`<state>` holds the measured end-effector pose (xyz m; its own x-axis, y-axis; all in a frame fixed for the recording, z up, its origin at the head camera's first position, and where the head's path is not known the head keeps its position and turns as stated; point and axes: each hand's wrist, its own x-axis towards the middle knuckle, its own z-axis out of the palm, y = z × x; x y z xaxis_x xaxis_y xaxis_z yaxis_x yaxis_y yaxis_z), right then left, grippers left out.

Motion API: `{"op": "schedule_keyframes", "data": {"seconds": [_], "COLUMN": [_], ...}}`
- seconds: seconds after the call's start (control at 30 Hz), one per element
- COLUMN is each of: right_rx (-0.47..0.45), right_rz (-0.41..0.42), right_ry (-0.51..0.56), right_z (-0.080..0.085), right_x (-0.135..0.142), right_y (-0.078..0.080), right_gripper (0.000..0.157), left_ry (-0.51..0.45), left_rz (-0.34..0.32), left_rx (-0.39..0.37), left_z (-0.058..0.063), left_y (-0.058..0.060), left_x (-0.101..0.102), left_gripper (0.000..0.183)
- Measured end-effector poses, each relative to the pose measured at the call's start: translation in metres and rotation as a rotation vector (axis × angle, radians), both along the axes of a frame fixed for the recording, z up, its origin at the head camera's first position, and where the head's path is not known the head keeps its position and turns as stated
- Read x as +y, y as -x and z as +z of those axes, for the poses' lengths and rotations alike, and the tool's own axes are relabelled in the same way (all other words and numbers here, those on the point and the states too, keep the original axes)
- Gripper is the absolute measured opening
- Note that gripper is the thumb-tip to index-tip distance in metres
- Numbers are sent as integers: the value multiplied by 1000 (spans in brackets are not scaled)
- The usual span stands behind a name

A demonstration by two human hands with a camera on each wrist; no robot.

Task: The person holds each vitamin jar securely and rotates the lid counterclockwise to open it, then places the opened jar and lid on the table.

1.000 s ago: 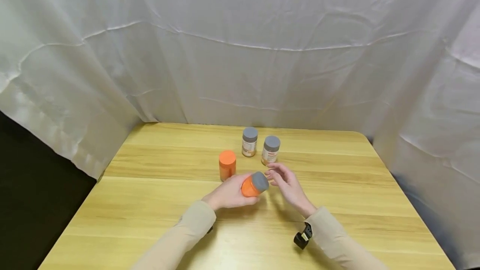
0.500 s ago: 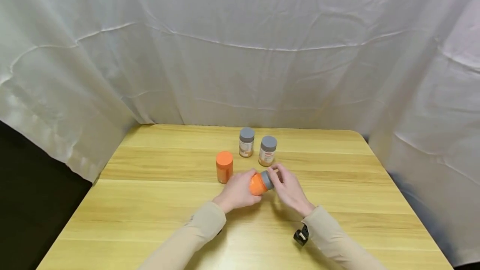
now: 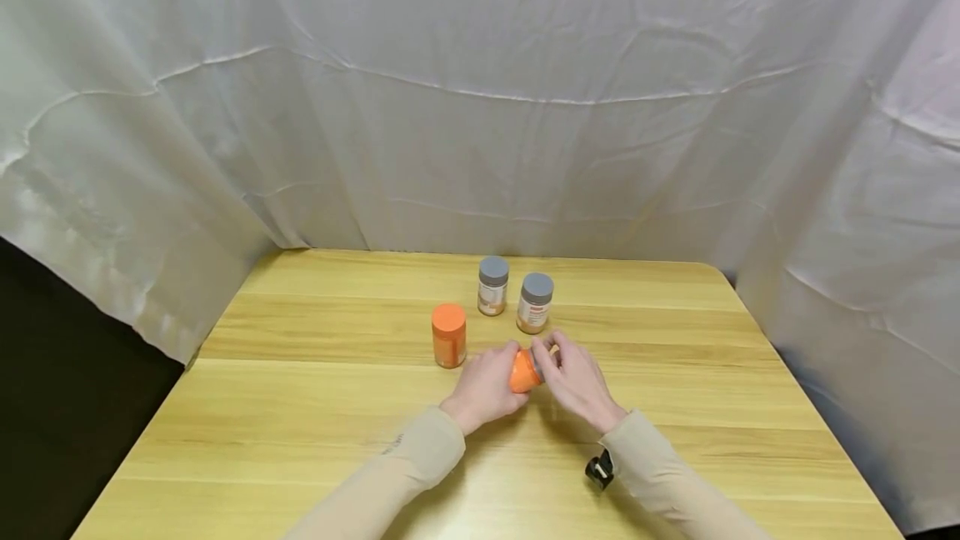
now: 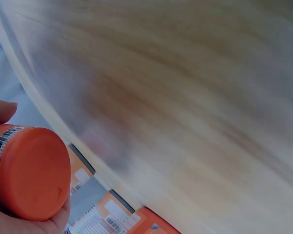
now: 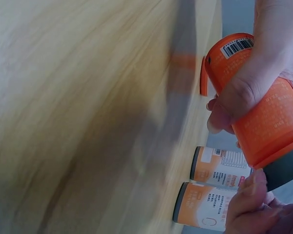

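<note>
Orange jar (image 3: 524, 372), tilted, gripped between hands (image 3: 485, 385) (image 3: 577, 382)

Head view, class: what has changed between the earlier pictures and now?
The left hand has carried the tilted orange jar rightward, and the right hand has taken hold of its grey lid. The orange-lidded jar and the two grey-lidded jars stayed standing in place.

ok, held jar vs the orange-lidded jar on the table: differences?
Held jar has a grey lid; orange-lidded jar, an orange lid. Held jar is tilted, gripped in the left hand, right hand at its lid; orange-lidded jar stands upright on the table, untouched. Both have orange bodies.
</note>
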<state>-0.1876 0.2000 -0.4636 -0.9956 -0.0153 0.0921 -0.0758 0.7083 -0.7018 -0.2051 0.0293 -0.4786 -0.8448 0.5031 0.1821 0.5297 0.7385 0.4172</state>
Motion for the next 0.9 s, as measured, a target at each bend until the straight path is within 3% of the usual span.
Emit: {"op": "schedule_keyframes", "data": {"seconds": [0.17, 0.63, 0.9], "right_rx": [6, -2, 6], "right_rz": [-25, -67, -75], "right_ry": [-39, -92, -79], "right_z": [-3, -8, -7], "right_x": [1, 1, -1], "right_y": [2, 4, 4], "right_gripper": [37, 40, 39], "left_ry": [-12, -88, -114], "left_rz": [0, -37, -36], "left_rx": [-18, -43, -141], "left_z": [-2, -8, -6], "left_y": [0, 0, -1], "left_x": [4, 8, 5], "left_gripper": [50, 52, 49]}}
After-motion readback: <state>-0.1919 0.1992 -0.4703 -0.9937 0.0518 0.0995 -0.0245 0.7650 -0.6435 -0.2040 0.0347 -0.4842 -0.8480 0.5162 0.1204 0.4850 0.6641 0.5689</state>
